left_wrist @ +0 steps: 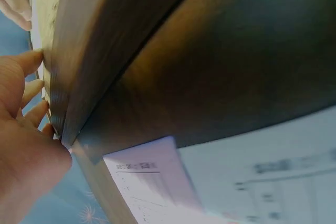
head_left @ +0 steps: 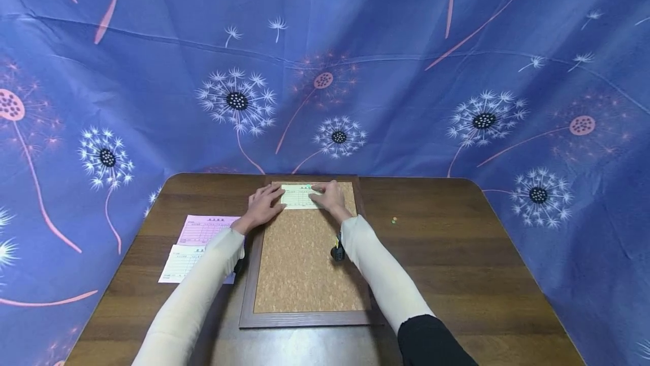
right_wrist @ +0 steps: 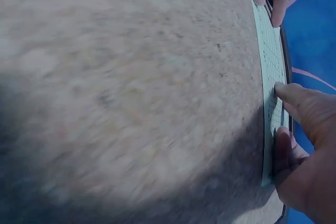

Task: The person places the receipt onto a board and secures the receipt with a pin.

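A pale green printed slip (head_left: 297, 197) lies across the top of a framed corkboard (head_left: 310, 264). My left hand (head_left: 266, 205) rests at the slip's left end with spread fingers, its fingertips on the paper and the board's edge. At the slip's right end is my right hand (head_left: 330, 198); in the right wrist view its thumb and a finger touch the paper (right_wrist: 269, 66), apart from each other. A small bright green spot, perhaps a pushpin (head_left: 308, 186), shows at the slip's upper edge near the right fingertips. Whatever lies under the right palm is hidden.
Left of the board, a pink printed slip (head_left: 203, 229) and a white one (head_left: 184, 261) lie overlapping, partly behind the left sleeve. Tiny coloured pieces (head_left: 394, 220) lie on the wooden table (head_left: 457, 264) to the right. A blue dandelion-patterned cloth (head_left: 396, 101) hangs behind.
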`<state>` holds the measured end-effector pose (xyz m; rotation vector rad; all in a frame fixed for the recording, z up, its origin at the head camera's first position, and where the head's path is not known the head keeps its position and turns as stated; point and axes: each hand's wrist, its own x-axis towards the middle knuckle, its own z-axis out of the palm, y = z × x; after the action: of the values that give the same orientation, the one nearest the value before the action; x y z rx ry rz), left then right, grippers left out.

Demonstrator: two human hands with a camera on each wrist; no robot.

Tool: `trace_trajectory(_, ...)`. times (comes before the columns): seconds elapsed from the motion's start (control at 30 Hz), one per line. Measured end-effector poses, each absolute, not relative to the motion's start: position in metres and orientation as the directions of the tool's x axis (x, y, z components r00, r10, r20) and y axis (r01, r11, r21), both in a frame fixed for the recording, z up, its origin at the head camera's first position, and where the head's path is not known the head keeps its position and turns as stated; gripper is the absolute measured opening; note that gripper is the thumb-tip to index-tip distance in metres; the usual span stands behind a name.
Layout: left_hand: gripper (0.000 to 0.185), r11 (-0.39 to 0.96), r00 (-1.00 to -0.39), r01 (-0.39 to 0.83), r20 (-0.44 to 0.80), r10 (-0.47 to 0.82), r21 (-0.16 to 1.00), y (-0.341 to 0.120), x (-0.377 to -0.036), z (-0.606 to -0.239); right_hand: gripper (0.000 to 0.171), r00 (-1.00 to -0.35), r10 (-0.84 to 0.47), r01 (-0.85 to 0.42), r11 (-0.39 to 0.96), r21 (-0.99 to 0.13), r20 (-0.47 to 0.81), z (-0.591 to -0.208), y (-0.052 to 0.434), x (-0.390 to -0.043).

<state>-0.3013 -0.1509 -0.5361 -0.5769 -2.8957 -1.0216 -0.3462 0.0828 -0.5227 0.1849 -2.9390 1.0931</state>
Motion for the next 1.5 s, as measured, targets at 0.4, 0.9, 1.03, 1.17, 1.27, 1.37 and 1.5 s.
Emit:
trace_trajectory(0.4, 0.051, 0.688, -0.918, 0.369, 0.126, 0.377, 0.625, -0.162, -0.272, -0.521, 0.045, -0.942, -0.331, -0.277, 0.66, -0.698, 0.061, -0.515, 0.118, -0.309)
trace_trajectory(0.9, 0.049, 0.57, -0.894, 0.412, 0.195, 0.403, 0.711, -0.178, -0.233, -0.514, 0.053, -0.867, -0.498, -0.339, 0.554, -0.76, 0.024, -0.508, 0.163, -0.259)
trace_trajectory(1.03, 0.049, 0.54, -0.884, 0.435, 0.227, 0.409, 0.72, -0.186, -0.222, -0.515, 0.05, -0.84, -0.539, -0.373, 0.5, -0.782, 0.057, -0.506, 0.179, -0.241)
trace_trajectory(1.17, 0.049, 0.542, -0.888, 0.43, 0.23, 0.398, 0.722, -0.192, -0.213, -0.514, 0.045, -0.847, -0.522, -0.395, 0.49, -0.777, 0.101, -0.506, 0.2, -0.224)
trace_trajectory(1.27, 0.049, 0.559, -0.891, 0.434, 0.244, 0.384, 0.706, -0.204, -0.208, -0.513, 0.042, -0.852, -0.508, -0.409, 0.492, -0.769, 0.128, -0.505, 0.211, -0.214)
trace_trajectory(1.37, 0.049, 0.587, -0.895, 0.44, 0.273, 0.354, 0.679, -0.225, -0.201, -0.511, 0.041, -0.841, -0.521, -0.431, 0.486, -0.76, 0.144, -0.505, 0.216, -0.205)
trace_trajectory(1.5, 0.047, 0.628, -0.905, 0.424, 0.284, 0.315, 0.652, -0.259, -0.192, -0.506, 0.04, -0.835, -0.531, -0.438, 0.484, -0.758, 0.144, -0.505, 0.22, -0.196)
